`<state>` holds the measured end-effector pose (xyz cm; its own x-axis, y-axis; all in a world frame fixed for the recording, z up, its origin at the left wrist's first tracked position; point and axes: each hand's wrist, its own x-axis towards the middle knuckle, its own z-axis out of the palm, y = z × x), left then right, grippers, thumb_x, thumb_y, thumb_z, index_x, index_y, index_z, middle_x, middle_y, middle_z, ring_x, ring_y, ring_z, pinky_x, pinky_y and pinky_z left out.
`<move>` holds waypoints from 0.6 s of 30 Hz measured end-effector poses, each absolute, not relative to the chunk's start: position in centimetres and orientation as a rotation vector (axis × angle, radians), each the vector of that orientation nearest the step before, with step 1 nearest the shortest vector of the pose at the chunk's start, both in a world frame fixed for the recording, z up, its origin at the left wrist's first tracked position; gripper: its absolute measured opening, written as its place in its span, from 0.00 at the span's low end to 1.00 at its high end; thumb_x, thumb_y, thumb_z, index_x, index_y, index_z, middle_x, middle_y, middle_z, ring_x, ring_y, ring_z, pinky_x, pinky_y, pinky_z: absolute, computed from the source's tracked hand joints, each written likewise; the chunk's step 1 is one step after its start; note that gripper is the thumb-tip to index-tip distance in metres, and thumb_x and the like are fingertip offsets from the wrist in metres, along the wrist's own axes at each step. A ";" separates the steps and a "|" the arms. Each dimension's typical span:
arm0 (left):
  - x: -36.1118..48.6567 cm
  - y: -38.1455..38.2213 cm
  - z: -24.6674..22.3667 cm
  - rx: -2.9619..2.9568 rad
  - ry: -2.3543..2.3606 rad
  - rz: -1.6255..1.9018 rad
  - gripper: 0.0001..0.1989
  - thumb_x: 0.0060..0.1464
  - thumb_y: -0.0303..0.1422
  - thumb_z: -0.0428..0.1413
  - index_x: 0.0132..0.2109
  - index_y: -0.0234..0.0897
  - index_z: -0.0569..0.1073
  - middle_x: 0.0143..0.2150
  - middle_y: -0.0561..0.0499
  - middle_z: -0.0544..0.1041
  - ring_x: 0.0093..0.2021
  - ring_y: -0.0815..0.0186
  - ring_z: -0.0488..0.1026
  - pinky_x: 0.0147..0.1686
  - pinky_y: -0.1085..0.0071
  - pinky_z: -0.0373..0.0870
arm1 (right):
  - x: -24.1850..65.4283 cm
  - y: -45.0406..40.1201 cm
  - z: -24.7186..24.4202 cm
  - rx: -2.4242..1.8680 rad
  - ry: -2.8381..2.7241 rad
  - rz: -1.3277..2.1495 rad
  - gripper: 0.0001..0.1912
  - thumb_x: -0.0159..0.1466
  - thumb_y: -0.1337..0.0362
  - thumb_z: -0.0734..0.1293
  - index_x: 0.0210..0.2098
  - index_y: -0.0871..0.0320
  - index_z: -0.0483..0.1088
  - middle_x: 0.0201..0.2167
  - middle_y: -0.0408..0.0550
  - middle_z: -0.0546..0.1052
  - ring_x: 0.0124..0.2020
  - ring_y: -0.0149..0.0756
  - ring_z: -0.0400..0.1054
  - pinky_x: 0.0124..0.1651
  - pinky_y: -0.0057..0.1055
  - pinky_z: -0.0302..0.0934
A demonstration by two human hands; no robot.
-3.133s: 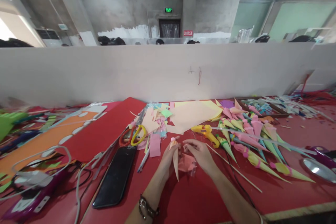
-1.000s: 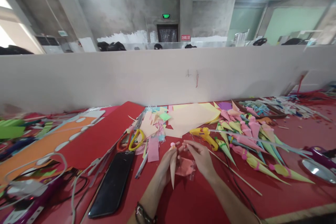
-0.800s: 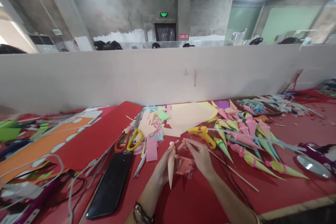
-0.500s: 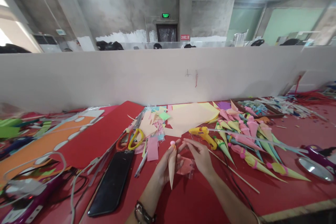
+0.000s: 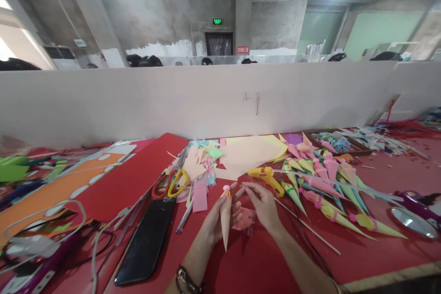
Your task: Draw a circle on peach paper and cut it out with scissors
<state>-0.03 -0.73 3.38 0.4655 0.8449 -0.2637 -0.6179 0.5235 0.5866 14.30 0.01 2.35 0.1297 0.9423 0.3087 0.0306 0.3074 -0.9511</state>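
Right now, our left grip (image 5: 214, 221) is closed around a pale paper cone (image 5: 225, 225), its pointed end toward us and a pink ball (image 5: 226, 188) at its wide end. We keep this cone above the table (image 5: 255, 268), between our forearms. Our right grip (image 5: 263, 203) is near the left one, thumb and forefinger bent toward each other; we cannot tell whether anything small sits between them. Just below our hands lies a clear packet (image 5: 244, 221) with something salmon-pink inside.

Beyond the right grip we see a yellow glue gun (image 5: 271, 180) lying on its side, with a thin stick (image 5: 312, 229) running slantwise near it. Farther right, a pile of coloured cones (image 5: 330, 183) in pink, yellow, green and blue spreads out, beside an oval mirror-like piece (image 5: 413, 222).

On our left we have a black phone (image 5: 145, 244), its far end by the scissors (image 5: 179, 184) with red and yellow handles. A pink paper strip (image 5: 200, 196) lies between the scissors and our left grip, and cream paper sheets (image 5: 253, 152) lie beyond our hands.
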 end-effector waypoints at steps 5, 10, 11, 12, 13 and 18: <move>0.1 -0.6 3.2 0.461 0.569 0.930 0.25 0.52 0.32 0.50 0.57 0.44 0.57 0.53 0.47 0.67 0.31 0.73 0.73 0.33 0.73 0.70 | 14.4 0.1 2.1 -1.085 -1.236 0.901 0.13 0.56 0.58 0.63 0.34 0.60 0.72 0.30 0.51 0.77 0.30 0.41 0.72 0.36 0.37 0.66; 0.0 -0.7 3.2 0.448 0.509 0.955 0.27 0.50 0.30 0.49 0.58 0.42 0.55 0.51 0.46 0.69 0.35 0.70 0.73 0.33 0.74 0.69 | 14.5 0.1 2.2 -1.087 -1.186 0.941 0.14 0.54 0.58 0.64 0.35 0.60 0.73 0.30 0.51 0.78 0.31 0.41 0.72 0.35 0.37 0.67; 0.0 -0.8 3.2 0.445 0.494 0.956 0.27 0.50 0.30 0.49 0.58 0.42 0.55 0.51 0.46 0.69 0.36 0.70 0.73 0.32 0.74 0.69 | 14.5 0.1 2.3 -1.091 -1.182 0.942 0.14 0.54 0.58 0.64 0.35 0.60 0.73 0.30 0.51 0.78 0.31 0.42 0.72 0.36 0.37 0.67; -0.1 -0.8 3.3 0.442 0.486 0.955 0.27 0.50 0.29 0.49 0.58 0.42 0.55 0.51 0.46 0.69 0.37 0.69 0.73 0.32 0.74 0.69 | 14.5 0.1 2.3 -1.097 -1.177 0.940 0.13 0.54 0.58 0.64 0.35 0.59 0.73 0.30 0.50 0.78 0.32 0.42 0.72 0.37 0.37 0.67; -0.1 -0.8 3.4 0.436 0.485 0.955 0.26 0.49 0.29 0.48 0.57 0.42 0.56 0.51 0.46 0.69 0.37 0.69 0.72 0.32 0.74 0.69 | 14.6 0.1 2.3 -1.103 -1.171 0.937 0.13 0.54 0.58 0.64 0.35 0.59 0.73 0.31 0.50 0.78 0.32 0.42 0.72 0.37 0.37 0.67; 0.0 -0.4 3.5 0.373 0.529 1.071 0.21 0.48 0.29 0.49 0.51 0.39 0.63 0.46 0.48 0.71 0.29 0.74 0.69 0.27 0.77 0.68 | 14.9 0.3 2.3 -1.084 -1.096 0.937 0.15 0.55 0.57 0.63 0.37 0.61 0.71 0.33 0.52 0.77 0.31 0.40 0.72 0.36 0.36 0.67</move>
<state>0.00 -0.43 3.53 0.3746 0.8992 -0.2262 -0.7265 0.4362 0.5310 14.86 0.27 2.29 0.2137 0.9548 0.2069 -0.0556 0.2233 -0.9732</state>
